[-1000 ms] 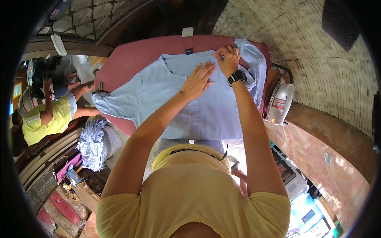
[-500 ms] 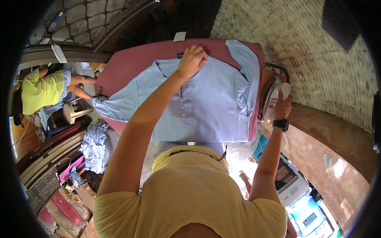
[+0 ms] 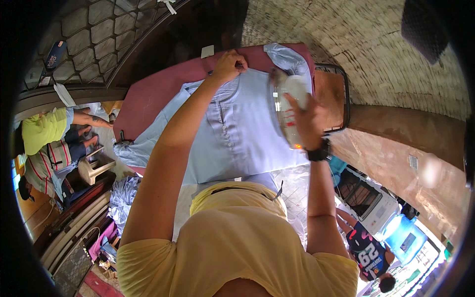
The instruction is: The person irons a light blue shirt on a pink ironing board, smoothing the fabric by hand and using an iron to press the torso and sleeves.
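A light blue button-neck shirt (image 3: 247, 133) lies spread over a dark red ironing board (image 3: 148, 96), one sleeve folded up at the far right corner. At the shirt's far edge, by the neckline and shoulder, my left hand (image 3: 230, 66) is closed with curled fingers on the cloth. My right hand (image 3: 310, 121), blurred by motion and wearing a black watch, grips a white clothes iron (image 3: 284, 111) over the shirt's right side. A small orange light glows at the iron's near end. Whether its soleplate touches the cloth, I cannot tell.
A black metal frame with a brown plate (image 3: 329, 99) juts from the board's right end, near the wall (image 3: 307, 29). Crumpled blue clothes (image 3: 123, 198) and a beige stool (image 3: 94, 168) are at the left. People are at far left and lower right, near a blue water jug (image 3: 403, 237).
My right hand has brought the iron leftward from the rest at the board's end to over the shirt. My left hand remains by the neckline. The view has shifted, and a person shows at lower right.
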The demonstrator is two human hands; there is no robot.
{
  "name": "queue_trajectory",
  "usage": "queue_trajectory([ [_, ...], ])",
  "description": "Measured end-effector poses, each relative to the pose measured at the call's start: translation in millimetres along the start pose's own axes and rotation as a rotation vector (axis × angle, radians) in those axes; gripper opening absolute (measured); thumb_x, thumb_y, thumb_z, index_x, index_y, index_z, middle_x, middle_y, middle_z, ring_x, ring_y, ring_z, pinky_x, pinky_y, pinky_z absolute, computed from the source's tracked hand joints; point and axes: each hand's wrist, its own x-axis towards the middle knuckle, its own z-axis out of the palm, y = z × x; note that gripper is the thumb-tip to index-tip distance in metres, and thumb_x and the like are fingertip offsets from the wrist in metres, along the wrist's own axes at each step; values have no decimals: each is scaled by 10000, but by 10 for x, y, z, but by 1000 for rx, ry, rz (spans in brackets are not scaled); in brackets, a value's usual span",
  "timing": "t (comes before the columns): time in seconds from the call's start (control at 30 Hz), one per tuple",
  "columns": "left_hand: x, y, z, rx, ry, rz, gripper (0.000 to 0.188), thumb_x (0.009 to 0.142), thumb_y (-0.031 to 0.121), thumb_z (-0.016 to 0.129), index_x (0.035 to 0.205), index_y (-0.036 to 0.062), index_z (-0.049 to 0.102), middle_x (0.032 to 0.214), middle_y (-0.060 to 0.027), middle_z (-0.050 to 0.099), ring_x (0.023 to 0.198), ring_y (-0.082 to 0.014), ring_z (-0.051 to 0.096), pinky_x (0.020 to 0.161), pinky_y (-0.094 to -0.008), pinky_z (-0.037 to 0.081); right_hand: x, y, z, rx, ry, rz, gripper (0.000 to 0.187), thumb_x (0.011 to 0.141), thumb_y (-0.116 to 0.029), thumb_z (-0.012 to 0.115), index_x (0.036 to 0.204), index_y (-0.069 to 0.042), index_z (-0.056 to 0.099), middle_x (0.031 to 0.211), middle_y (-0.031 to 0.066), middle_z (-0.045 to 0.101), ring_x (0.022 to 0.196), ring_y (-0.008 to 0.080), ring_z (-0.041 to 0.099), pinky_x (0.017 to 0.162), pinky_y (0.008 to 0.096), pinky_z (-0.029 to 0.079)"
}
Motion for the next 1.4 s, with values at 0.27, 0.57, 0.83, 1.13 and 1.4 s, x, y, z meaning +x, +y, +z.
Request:
queue_trajectory([
  [0.27, -28, 50, -82, -157, 31, 4, 108, 724, 66, 766, 800, 142, 747, 819, -58, 632, 881, -243, 625, 913, -377, 457, 28, -720, 685, 300, -209, 290, 572, 868, -555, 665, 832, 6, 557, 710, 272, 649, 678, 457, 659, 573, 536, 513],
  [0.57, 29, -65, -114, -303, -16, -177, 164, 727, 8, 755, 884, 54, 762, 846, -93, 736, 775, -180, 709, 738, -304, 555, 332, -707, 924, 376, -249, 364, 610, 873, -596, 629, 846, 12, 584, 735, 256, 671, 714, 450, 679, 590, 520, 540],
  [0.83, 244, -124, -257, -131, -211, -148, 157, 708, 57, 790, 864, 43, 773, 824, -93, 752, 773, -167, 718, 758, -321, 559, 296, -582, 603, 625, -331, 291, 619, 832, -576, 697, 800, 35, 609, 607, 206, 643, 586, 387, 674, 591, 466, 540],
  [1.13, 212, -195, -473, -290, -57, -86, 169, 854, 49, 700, 1022, 54, 718, 929, -83, 735, 837, -192, 711, 763, -301, 565, 252, -880, 811, 394, -185, 93, 566, 837, -529, 717, 788, 22, 599, 691, 263, 644, 656, 465, 641, 575, 532, 497],
  [1.4, -704, -129, -901, -94, 506, -167, 203, 840, 153, 735, 1016, 80, 665, 1030, -121, 648, 947, -315, 641, 799, -411, 532, 802, -970, 809, 324, -328, -45, 666, 817, -639, 664, 827, 27, 641, 735, 273, 669, 720, 455, 681, 616, 521, 558],
])
